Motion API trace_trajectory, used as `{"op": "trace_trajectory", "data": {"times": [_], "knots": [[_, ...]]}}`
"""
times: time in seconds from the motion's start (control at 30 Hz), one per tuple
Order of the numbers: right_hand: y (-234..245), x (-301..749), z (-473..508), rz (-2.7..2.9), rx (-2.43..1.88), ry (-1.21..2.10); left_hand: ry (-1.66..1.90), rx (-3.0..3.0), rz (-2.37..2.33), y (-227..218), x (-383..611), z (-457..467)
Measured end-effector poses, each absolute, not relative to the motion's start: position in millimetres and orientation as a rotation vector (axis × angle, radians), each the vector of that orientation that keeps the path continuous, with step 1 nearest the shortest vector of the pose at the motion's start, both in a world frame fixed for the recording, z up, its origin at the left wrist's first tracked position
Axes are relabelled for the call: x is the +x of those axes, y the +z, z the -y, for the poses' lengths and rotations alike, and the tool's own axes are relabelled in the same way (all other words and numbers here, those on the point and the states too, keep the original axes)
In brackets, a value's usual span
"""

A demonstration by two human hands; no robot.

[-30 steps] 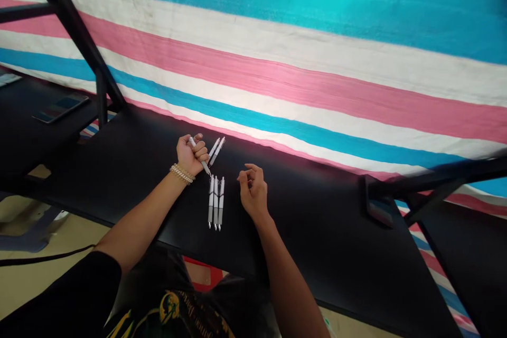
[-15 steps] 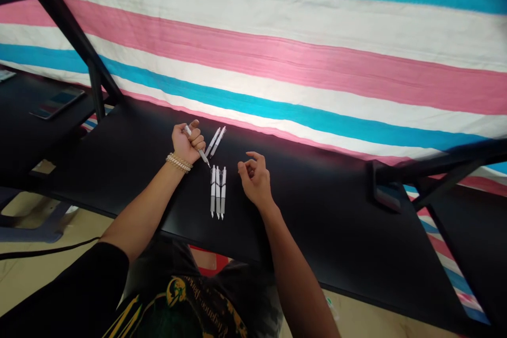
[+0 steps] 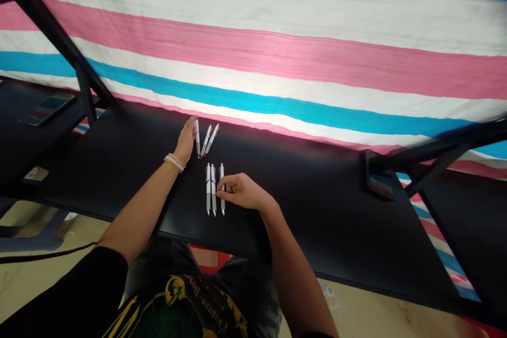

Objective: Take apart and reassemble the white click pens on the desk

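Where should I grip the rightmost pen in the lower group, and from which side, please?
Pinch the white barrel of the rightmost pen near its top, from the right, where the right hand lies: it lies flat, with another pen close on its left.

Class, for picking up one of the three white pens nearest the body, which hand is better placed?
Right, probably: the right hand has its fingers over the rightmost white, grey-tipped pen, while the left hand, wearing a gold chain bracelet, rests farther off beside the other white pens.
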State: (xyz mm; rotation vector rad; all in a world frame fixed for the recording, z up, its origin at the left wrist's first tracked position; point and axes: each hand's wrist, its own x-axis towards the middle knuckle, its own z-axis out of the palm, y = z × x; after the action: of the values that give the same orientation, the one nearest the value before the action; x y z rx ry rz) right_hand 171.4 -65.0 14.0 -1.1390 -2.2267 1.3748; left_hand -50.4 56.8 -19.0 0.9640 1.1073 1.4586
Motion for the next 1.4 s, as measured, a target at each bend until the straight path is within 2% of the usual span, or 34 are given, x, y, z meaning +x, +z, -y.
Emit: {"op": "trace_trajectory", "data": {"times": [0.27,0.47,0.7,0.97,1.17,1.4], "knots": [[14,174,65,2.164,-1.247,1.024,1.402,1.371,-1.295,-27,-54,-55],[12,177,60,1.795,-1.174,1.115,1.402,1.52,-1.18,-8,-37,-37],[15,172,62,1.591,-1.008,1.202,0.795,1.115,-0.695,10,-13,-4],[9,168,50,1.35,-1.21,1.217,1.216,0.782,-0.722,7,-11,-17],[-1,169,50,1.39,-1.296,0.855,1.254,0.775,-0.751,6,-12,-16],[-4,171,49,1.43,-1.237,0.642,1.31,0.742,-0.746,1,-6,-14]]}}
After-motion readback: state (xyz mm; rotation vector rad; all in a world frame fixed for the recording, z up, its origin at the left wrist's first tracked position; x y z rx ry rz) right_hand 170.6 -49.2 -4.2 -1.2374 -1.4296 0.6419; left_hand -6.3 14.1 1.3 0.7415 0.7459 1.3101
